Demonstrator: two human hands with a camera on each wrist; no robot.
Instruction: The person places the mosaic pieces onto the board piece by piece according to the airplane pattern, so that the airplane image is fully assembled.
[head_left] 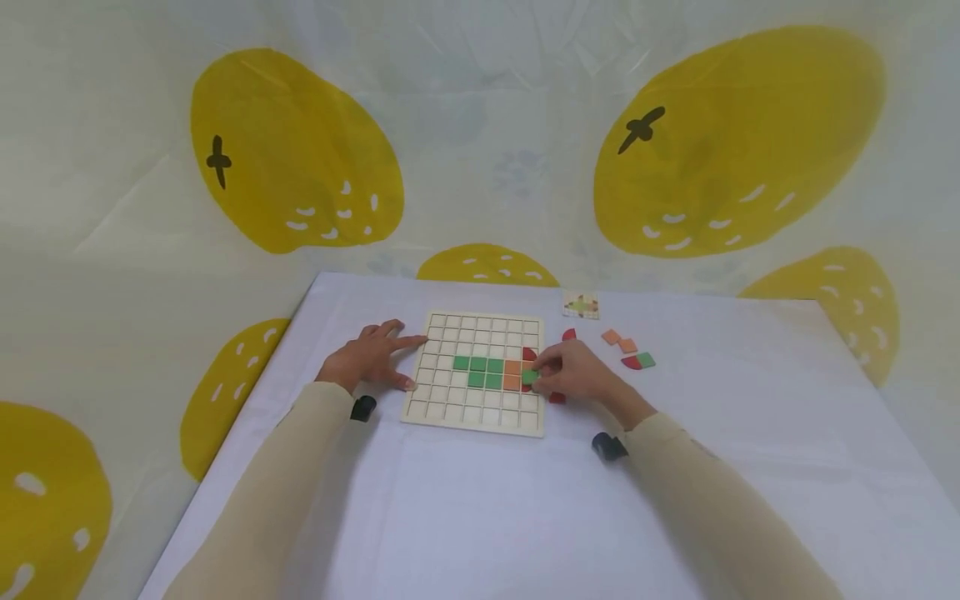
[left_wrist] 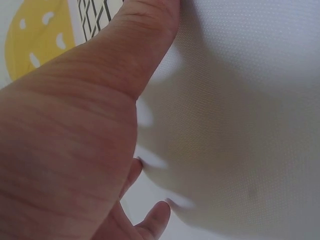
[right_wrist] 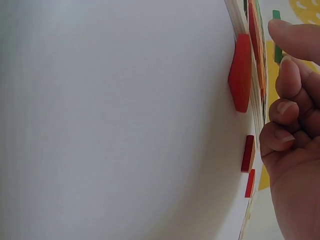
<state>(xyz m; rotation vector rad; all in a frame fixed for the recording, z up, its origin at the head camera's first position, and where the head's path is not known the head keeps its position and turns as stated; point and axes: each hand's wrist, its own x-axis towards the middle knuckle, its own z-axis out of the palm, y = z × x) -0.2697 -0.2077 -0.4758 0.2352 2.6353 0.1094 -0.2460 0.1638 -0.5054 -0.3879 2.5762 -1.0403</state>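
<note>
A pale gridded board [head_left: 442, 408] lies on the table, with several green square tiles [head_left: 478, 364] and orange square tiles [head_left: 512, 382] in its middle rows. Red rounded pieces [head_left: 528, 354] sit near its right side. My right hand [head_left: 576, 371] pinches a green square tile [right_wrist: 277, 40] between thumb and index finger above the board's right edge, its other fingers curled. My left hand [head_left: 367, 358] spreads its fingers at the board's left edge, the index finger and thumb touching it. In the left wrist view, the left thumb [left_wrist: 150, 30] hides most of the board.
Right of the board lie red pieces [head_left: 569, 334], two orange squares [head_left: 627, 345], and a red piece [head_left: 632, 362] against a green square [head_left: 646, 360]. A small pattern card [head_left: 581, 305] lies near the back edge of the white-covered table [head_left: 465, 517].
</note>
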